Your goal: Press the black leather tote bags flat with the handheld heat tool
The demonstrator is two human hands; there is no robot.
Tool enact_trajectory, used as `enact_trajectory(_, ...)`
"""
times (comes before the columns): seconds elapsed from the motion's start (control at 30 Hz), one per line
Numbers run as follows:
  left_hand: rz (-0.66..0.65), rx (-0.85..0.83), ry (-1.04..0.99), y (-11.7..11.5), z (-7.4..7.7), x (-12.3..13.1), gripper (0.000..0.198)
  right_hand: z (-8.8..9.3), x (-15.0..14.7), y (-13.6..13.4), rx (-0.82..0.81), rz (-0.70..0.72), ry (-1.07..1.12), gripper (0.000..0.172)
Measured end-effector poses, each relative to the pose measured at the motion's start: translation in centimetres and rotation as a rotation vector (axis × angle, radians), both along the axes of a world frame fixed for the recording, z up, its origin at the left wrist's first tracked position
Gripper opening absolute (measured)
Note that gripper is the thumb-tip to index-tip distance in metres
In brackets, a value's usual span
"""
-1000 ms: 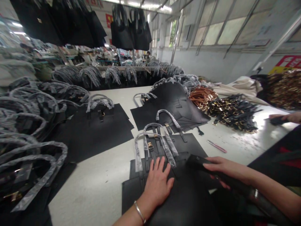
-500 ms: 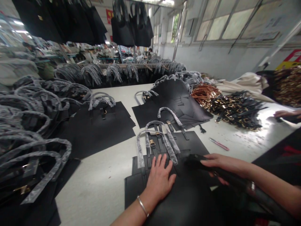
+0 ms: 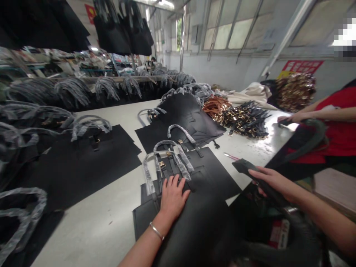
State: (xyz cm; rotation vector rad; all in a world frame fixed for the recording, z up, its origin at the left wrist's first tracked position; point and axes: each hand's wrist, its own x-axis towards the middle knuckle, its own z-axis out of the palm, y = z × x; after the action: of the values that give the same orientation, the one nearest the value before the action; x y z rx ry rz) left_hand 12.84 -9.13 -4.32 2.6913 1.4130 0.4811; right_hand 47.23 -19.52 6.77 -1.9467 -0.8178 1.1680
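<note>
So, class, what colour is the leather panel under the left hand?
The leather panel is black; head view shows it best.

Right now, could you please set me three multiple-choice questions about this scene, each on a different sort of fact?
1. Where does the left hand rest?
A) on a pile of buckled straps
B) on a black leather panel
C) on the bare table

2. What colour is the bangle on the left wrist?
A) silver
B) red
C) black

3. How do the handles on the nearest panel look?
A) bare
B) wrapped in plastic film
C) cut in half

Answers: 1 B, the hand lies flat on the panel. 2 A, the metal shines silver. 3 B, film winds along them.
</note>
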Motion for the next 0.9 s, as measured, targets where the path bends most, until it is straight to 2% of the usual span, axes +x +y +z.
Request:
enact_trajectory(0.13, 0.004, 0.048, 0.031, 2.1, 0.0, 0.8, 0.041, -1.0, 0.1, -4.6, -0.076, -0.041, 0.040, 0.051)
enact_trajectory(0.23, 0.054, 0.098, 0.042, 2.9, 0.5, 1.9, 0.037, -1.8, -0.1, -6.4, -0.121, -0.058, 0.096, 0.056)
enact_trajectory(0.3, 0.050, 0.138, 0.019, 2.8, 1.1, 3.6, 0.034, -2.0, -0.2, -6.9, -0.126, -0.081, 0.136, 0.055)
enact_trajectory(0.37, -0.088, 0.125, -0.025, 2.0, 1.7, 6.1, 0.030, -2.1, -0.3, -7.1, -0.109, -0.109, 0.159, 0.054)
enact_trajectory(0.47, -0.458, 0.035, -0.038, 0.5, 2.3, 11.2, 0.021, -2.2, -0.2, -7.6, -0.067, -0.132, 0.184, 0.056)
enact_trajectory(0.6, -0.817, 0.094, 0.127, -0.6, 2.2, 17.5, 0.014, -2.9, -0.3, -9.0, -0.023, -0.159, 0.236, 0.064)
enact_trajectory(0.73, -1.034, 0.208, 0.270, 0.1, 1.8, 21.0, 0.019, -4.3, -0.1, -10.9, -0.012, -0.206, 0.272, 0.071)
enact_trajectory(0.9, -1.224, 0.302, 0.339, 1.0, 1.5, 22.8, 0.025, -5.7, 0.7, -12.4, 0.037, -0.331, 0.341, 0.080)
